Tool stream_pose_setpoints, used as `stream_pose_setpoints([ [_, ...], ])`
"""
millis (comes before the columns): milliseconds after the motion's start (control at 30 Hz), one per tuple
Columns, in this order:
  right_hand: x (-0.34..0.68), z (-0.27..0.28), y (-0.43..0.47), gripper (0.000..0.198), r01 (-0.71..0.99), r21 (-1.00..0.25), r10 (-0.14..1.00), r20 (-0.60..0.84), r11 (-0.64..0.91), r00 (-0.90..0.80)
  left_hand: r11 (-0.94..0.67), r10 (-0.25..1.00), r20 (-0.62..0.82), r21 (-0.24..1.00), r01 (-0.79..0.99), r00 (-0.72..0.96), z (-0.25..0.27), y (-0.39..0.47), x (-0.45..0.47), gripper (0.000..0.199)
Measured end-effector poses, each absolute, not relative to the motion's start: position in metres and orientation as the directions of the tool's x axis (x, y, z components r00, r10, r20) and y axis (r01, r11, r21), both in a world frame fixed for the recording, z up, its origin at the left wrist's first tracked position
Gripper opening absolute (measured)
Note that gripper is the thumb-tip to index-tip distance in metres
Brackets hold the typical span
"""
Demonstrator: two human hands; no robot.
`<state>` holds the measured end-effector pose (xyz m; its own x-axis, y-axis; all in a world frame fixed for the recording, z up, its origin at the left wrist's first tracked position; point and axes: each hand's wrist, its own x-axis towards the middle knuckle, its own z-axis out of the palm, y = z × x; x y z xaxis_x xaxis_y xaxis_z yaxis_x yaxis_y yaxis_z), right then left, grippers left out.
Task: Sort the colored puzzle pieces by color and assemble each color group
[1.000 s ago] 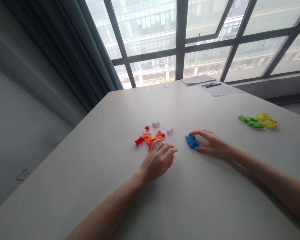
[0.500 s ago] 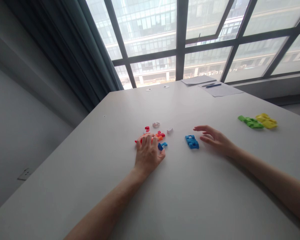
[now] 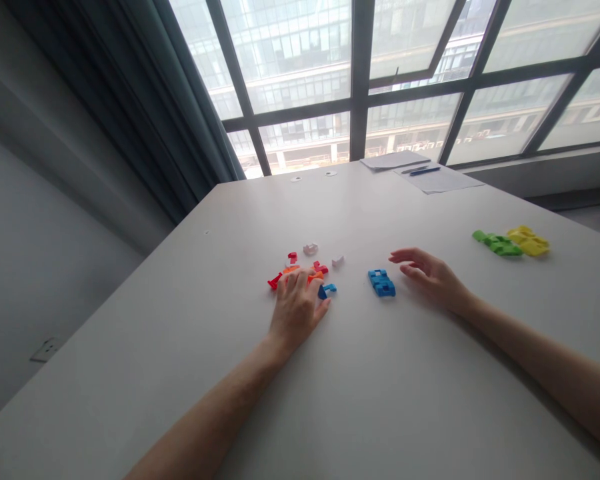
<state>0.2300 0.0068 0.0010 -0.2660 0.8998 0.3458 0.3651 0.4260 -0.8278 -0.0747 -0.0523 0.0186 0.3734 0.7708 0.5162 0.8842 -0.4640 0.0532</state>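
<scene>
My left hand [image 3: 299,305] lies over a small pile of plastic pieces. Its fingers are bent over the pile and partly hide it, with the thumb apart. Red [image 3: 275,282] and orange pieces [image 3: 316,275] show around the fingers. A small blue piece [image 3: 329,289] is by the thumb and index finger, not visibly gripped. My right hand [image 3: 433,277] rests on its side on the table, fingers slightly curved and apart, holding nothing. Just left of it lies a flat blue block of joined pieces [image 3: 382,284], which it does not touch.
Two whitish pieces [image 3: 311,249] [image 3: 337,261] and a small red one [image 3: 293,257] sit beyond the pile. Flat green [image 3: 499,244] and yellow blocks [image 3: 529,241] lie together at right. Papers [image 3: 395,160] and a pen [image 3: 425,171] are at the table's far edge, below the window.
My left hand has shifted slightly over the pile, uncovering more of the red piece at its left; the thumb has moved closer to the fingers. My right hand stays nearly still.
</scene>
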Motion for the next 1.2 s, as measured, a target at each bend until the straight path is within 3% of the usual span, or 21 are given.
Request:
stream_pose_setpoints([
  [167,0.229,0.002,0.005,0.031,0.376,-0.817,0.897,0.369,0.438,-0.244,-0.541,0.725,0.547,0.074,0.838,0.419,0.02,-0.052,-0.075,0.021],
  [333,0.215,0.014,-0.01,0.022,0.505,-0.674,0.838,0.488,0.539,-0.243,-0.639,0.62,0.638,0.071,0.766,0.458,0.026,-0.056,-0.072,0.02],
  [700,0.171,0.021,-0.045,0.018,0.442,-0.384,0.585,0.561,0.811,-0.586,-0.805,0.416,0.726,0.014,0.593,0.548,0.026,-0.061,-0.065,0.035],
  [1000,0.172,0.022,-0.044,0.007,0.388,-0.34,0.515,0.614,0.857,-0.598,-0.853,0.361,0.707,-0.012,0.522,0.608,0.025,-0.06,-0.064,0.037],
  [1200,0.173,0.023,-0.044,0.007,0.404,-0.398,0.566,0.606,0.824,-0.558,-0.836,0.409,0.684,0.016,0.548,0.604,0.024,-0.06,-0.065,0.035],
])
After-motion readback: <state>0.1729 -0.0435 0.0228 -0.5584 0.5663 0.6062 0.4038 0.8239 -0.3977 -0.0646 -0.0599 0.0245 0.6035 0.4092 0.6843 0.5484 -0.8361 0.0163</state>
